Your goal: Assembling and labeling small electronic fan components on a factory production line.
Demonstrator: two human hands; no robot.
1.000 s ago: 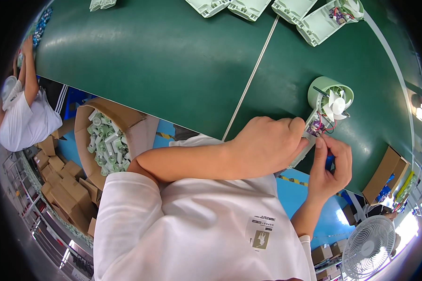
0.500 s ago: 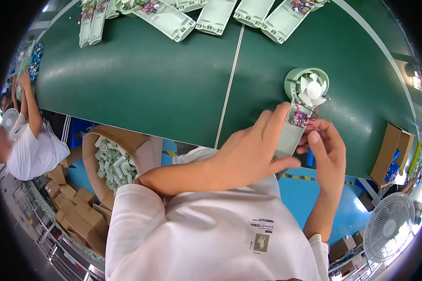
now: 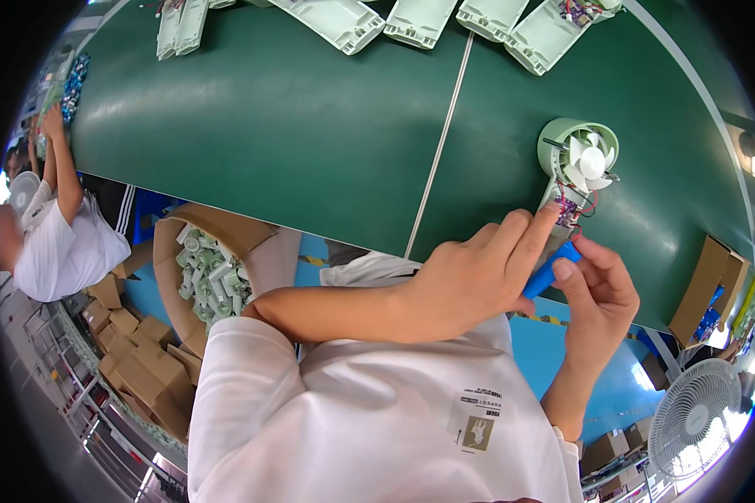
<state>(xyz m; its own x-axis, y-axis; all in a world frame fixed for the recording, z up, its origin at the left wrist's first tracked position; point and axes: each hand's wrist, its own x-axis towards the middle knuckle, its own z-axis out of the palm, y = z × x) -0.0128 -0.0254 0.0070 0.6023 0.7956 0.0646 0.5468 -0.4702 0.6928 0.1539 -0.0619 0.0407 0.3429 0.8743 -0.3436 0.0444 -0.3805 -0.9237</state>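
A pale green handheld fan housing (image 3: 549,144) rests over the green table at the right, with a white fan blade (image 3: 591,163) in its round head. Below the head sits a small purple circuit board (image 3: 566,213) with red and black wires. My left hand (image 3: 478,268) lies across the handle, gripping it, and hides most of it; its fingertips reach the board. Between the thumb and fingers of my right hand (image 3: 602,289) is a blue cylindrical battery (image 3: 554,267), tilted over the handle. Whether the battery sits inside the handle I cannot tell.
Several pale green shells (image 3: 415,21) line the far side of the green table (image 3: 294,126). An open carton (image 3: 703,281) with blue pieces stands at the right edge. A large carton (image 3: 169,272) of green parts, a co-worker (image 3: 67,243) and a floor fan (image 3: 692,411) surround the table.
The battery has gone from upright beside the handle to slanted across it, moved by my right hand. My left fingers have shifted toward the circuit board. The whole view has moved slightly.
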